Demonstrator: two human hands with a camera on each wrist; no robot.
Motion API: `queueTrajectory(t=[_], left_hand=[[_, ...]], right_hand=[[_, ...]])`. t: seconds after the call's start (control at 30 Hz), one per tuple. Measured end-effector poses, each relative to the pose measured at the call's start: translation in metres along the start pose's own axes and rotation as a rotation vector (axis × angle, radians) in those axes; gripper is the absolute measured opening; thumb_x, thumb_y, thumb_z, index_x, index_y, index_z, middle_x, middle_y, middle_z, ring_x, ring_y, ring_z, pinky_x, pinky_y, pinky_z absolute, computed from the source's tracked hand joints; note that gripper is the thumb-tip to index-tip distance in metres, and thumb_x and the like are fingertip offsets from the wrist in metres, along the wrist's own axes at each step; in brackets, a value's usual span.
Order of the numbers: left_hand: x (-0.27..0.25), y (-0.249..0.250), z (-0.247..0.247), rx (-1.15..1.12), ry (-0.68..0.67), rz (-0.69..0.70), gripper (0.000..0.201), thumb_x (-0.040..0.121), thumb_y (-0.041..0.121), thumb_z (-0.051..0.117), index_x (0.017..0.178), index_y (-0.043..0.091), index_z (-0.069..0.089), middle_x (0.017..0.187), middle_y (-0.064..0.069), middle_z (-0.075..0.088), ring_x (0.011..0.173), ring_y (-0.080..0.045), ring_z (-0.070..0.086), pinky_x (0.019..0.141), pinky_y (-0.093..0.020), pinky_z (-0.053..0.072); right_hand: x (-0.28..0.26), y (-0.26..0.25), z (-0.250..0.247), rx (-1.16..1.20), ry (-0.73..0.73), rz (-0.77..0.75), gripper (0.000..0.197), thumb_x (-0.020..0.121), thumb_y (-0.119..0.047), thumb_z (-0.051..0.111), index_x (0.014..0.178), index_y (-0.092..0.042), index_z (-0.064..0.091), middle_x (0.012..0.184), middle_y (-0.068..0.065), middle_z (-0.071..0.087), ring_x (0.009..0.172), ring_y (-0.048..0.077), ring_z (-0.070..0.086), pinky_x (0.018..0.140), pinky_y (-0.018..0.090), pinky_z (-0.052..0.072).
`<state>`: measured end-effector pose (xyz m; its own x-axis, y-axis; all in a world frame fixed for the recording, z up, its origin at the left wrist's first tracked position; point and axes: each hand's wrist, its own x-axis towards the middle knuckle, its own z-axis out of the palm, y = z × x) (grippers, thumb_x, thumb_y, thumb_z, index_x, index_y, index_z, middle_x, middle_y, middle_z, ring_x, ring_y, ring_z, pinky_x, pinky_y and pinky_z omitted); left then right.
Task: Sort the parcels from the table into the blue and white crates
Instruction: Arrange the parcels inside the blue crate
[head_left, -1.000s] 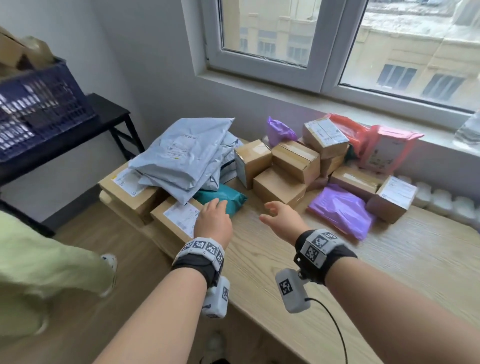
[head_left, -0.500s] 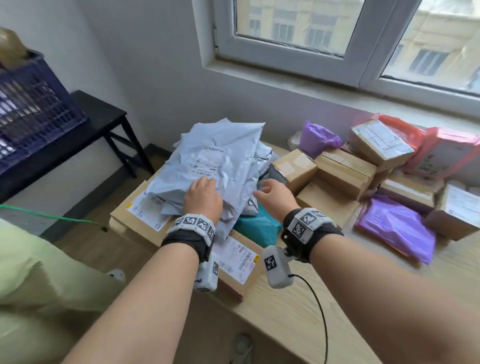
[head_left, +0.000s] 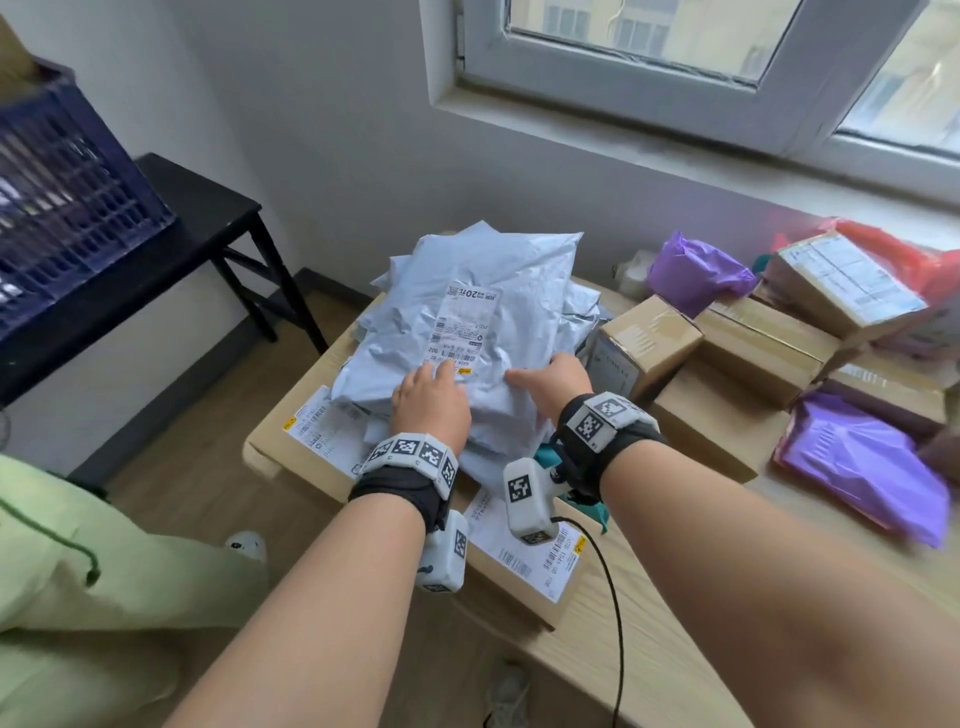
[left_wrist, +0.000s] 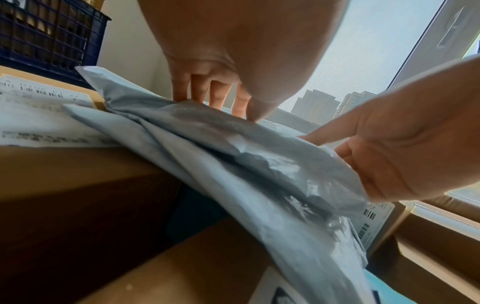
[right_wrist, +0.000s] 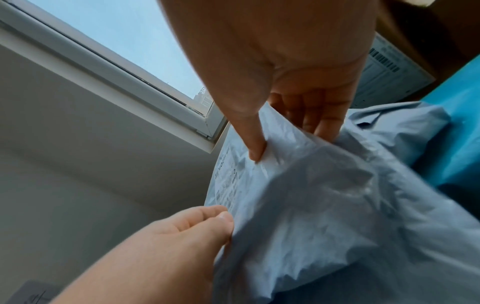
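Note:
A stack of grey plastic mailers lies on cardboard boxes at the table's left end. The top grey mailer (head_left: 467, 322) carries a white label. My left hand (head_left: 428, 387) sits on its near edge and pinches a fold of it between thumb and fingers (left_wrist: 226, 111). My right hand (head_left: 540, 374) grips the same mailer (right_wrist: 324, 205) on the right, thumb on top and fingers tucked under the edge (right_wrist: 285, 139). The blue crate (head_left: 67, 208) stands on a black side table at the far left. No white crate is in view.
Under the stack are flat labelled boxes (head_left: 322, 431) and a teal mailer (right_wrist: 454, 123). Brown boxes (head_left: 644, 343) and purple mailers (head_left: 857, 467) crowd the table (head_left: 649, 623) to the right, below the window. A green-clothed leg (head_left: 78, 571) is at lower left.
Both hands have moved forward from the table's front onto the grey stack and taken hold of the top mailer. The head view has swung left and closer.

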<state>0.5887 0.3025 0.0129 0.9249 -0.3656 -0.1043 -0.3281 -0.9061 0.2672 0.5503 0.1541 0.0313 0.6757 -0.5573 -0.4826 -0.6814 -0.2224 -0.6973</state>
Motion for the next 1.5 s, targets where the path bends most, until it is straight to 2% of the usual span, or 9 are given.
queueTrajectory(t=[0.13,0.23,0.47,0.77,1.07,1.17,1.27,1.37,1.5], left_hand=[[0.003,0.000,-0.008,-0.002,0.029,0.004,0.039,0.103,0.025,0.037,0.140,0.015,0.043,0.140,-0.008,0.048,0.128,-0.027,0.043,0.107,-0.037,0.031],[0.005,0.004,-0.014,-0.006,0.071,-0.002,0.041,0.102,0.025,0.038,0.142,0.016,0.043,0.141,-0.007,0.048,0.129,-0.026,0.043,0.108,-0.037,0.029],[-0.001,0.030,-0.027,-0.010,0.159,0.004,0.036,0.100,0.021,0.042,0.134,0.015,0.049,0.135,-0.009,0.052,0.126,-0.027,0.045,0.106,-0.038,0.031],[-0.057,0.098,-0.025,-0.169,0.110,-0.117,0.042,0.102,0.026,0.042,0.139,0.007,0.041,0.141,-0.018,0.046,0.129,-0.035,0.044,0.106,-0.044,0.033],[-0.138,0.236,-0.032,-0.174,0.333,0.277,0.052,0.096,0.013,0.045,0.147,0.014,0.037,0.153,-0.007,0.036,0.142,-0.024,0.029,0.118,-0.037,0.021],[-0.168,0.285,-0.036,-0.120,0.367,0.409,0.066,0.094,0.009,0.045,0.155,0.022,0.021,0.162,-0.001,0.019,0.148,-0.021,0.015,0.122,-0.038,0.010],[-0.198,0.330,-0.037,0.005,0.315,0.540,0.080,0.089,0.005,0.045,0.156,0.029,0.009,0.164,0.006,0.004,0.151,-0.016,-0.002,0.122,-0.041,-0.002],[-0.221,0.364,-0.032,0.026,0.290,0.613,0.066,0.088,0.005,0.046,0.149,0.026,0.030,0.160,0.003,0.021,0.149,-0.017,0.008,0.122,-0.041,-0.001],[-0.241,0.385,-0.023,-0.035,0.393,0.693,0.021,0.091,0.015,0.052,0.106,0.018,0.067,0.110,-0.006,0.067,0.112,-0.026,0.051,0.102,-0.035,0.028]], right_hand=[[0.006,-0.002,-0.005,0.156,0.022,-0.003,0.022,0.080,-0.013,0.071,0.100,-0.004,0.069,0.097,0.014,0.072,0.091,0.031,0.070,0.083,0.046,0.059],[0.002,-0.002,-0.018,0.228,0.065,-0.064,0.015,0.081,0.001,0.059,0.082,-0.011,0.068,0.092,0.013,0.071,0.094,0.035,0.069,0.087,0.050,0.057],[-0.018,0.011,-0.068,0.340,0.087,-0.194,0.026,0.084,0.009,0.051,0.102,-0.003,0.065,0.106,0.020,0.069,0.098,0.033,0.065,0.096,0.043,0.050],[-0.086,0.052,-0.158,0.563,0.040,-0.366,0.045,0.080,0.026,0.036,0.080,-0.008,0.065,0.073,0.001,0.068,0.069,0.015,0.062,0.066,0.023,0.055],[-0.165,0.131,-0.278,0.374,0.142,-0.459,0.048,0.087,0.017,0.044,0.087,-0.023,0.071,0.078,-0.008,0.072,0.075,0.008,0.067,0.070,0.019,0.058],[-0.189,0.156,-0.317,0.200,0.196,-0.501,0.047,0.088,0.011,0.045,0.090,-0.027,0.073,0.113,0.001,0.068,0.108,0.021,0.060,0.100,0.036,0.052],[-0.215,0.178,-0.351,0.059,0.258,-0.523,0.046,0.091,0.009,0.042,0.102,-0.024,0.072,0.107,-0.003,0.062,0.102,0.015,0.054,0.090,0.021,0.049],[-0.231,0.203,-0.378,-0.043,0.331,-0.523,0.043,0.092,0.008,0.043,0.105,-0.020,0.073,0.105,0.000,0.067,0.101,0.018,0.059,0.090,0.024,0.048],[-0.239,0.236,-0.403,-0.120,0.449,-0.478,0.050,0.087,0.009,0.042,0.089,-0.031,0.071,0.102,-0.003,0.069,0.098,0.018,0.059,0.084,0.025,0.046]])
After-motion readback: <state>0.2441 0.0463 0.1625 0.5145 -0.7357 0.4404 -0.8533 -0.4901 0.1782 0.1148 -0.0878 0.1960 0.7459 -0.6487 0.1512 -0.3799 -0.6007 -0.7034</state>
